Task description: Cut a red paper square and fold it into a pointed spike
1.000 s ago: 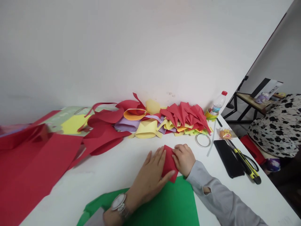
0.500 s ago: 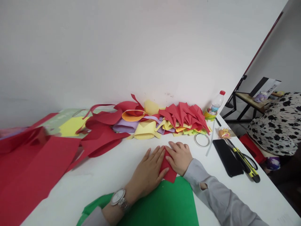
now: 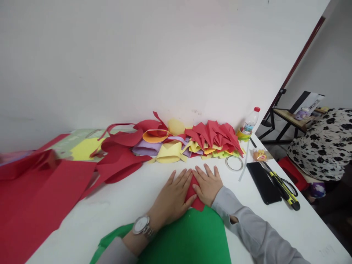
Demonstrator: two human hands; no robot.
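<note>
A small folded piece of red paper lies on the white table between my hands, its point away from me. My left hand, with a watch at the wrist, rests flat on its left side, fingers stretched forward. On its right side my right hand presses down, fingers spread. The hands cover both side edges of the paper. Under my left forearm and the near end of the red paper is a green sheet.
Folded red paper pieces and paper loops lie along the wall. Large red sheets spread at left. To the right are a tape roll, a black phone, a utility knife, a bottle and a seated person.
My right hand's fingers have straightened and spread on the red paper. The left hand stays nearly in place. The view has shifted slightly.
</note>
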